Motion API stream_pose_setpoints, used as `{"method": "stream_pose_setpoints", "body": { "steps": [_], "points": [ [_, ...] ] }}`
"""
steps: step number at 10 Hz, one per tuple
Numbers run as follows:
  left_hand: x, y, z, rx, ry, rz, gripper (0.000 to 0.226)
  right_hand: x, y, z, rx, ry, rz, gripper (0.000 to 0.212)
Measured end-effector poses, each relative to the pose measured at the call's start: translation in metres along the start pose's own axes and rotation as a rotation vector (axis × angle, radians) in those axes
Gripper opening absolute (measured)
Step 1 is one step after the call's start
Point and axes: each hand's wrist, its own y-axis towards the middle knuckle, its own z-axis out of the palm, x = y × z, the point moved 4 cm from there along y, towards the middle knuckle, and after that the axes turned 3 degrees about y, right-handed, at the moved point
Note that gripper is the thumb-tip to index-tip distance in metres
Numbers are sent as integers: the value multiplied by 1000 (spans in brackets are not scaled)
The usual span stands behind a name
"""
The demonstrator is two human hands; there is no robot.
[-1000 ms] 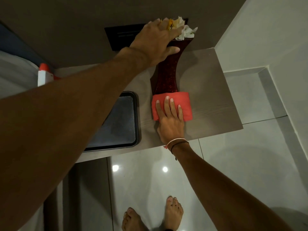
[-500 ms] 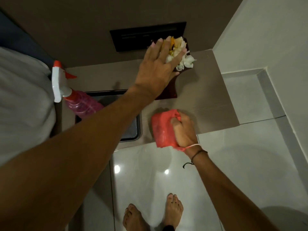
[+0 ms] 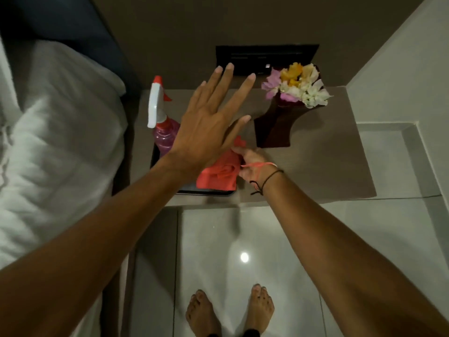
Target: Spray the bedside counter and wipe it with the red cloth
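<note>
The bedside counter [image 3: 323,166] is a grey-brown wooden top against the wall. My right hand [image 3: 252,164] grips the bunched red cloth [image 3: 218,176], which hangs over the right end of a black tray [image 3: 206,192]. My left hand [image 3: 209,122] hovers above the counter with its fingers spread and holds nothing. It partly hides the pink spray bottle [image 3: 162,135] with the white and red trigger head, which stands at the counter's left end.
A dark red vase [image 3: 274,132] with white, pink and yellow flowers [image 3: 296,86] stands at the back right of the counter. A black wall panel [image 3: 267,58] is behind it. The bed with a white pillow [image 3: 56,147] lies to the left. My bare feet stand on glossy tiles.
My left hand has let go of the flowers and drawn back to the left. My right hand has bunched the cloth and carried it left over the tray.
</note>
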Motion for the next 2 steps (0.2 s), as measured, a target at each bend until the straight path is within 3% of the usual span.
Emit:
{"method": "stream_pose_setpoints", "body": {
  "steps": [1, 2],
  "points": [
    [13, -12, -13, -31, -5, -28, 61, 11, 6, -7, -86, -388, -205, 42],
    [23, -23, -31, -40, 32, -59, 62, 18, -15, -14, -49, -675, -328, 46]
  ]
}}
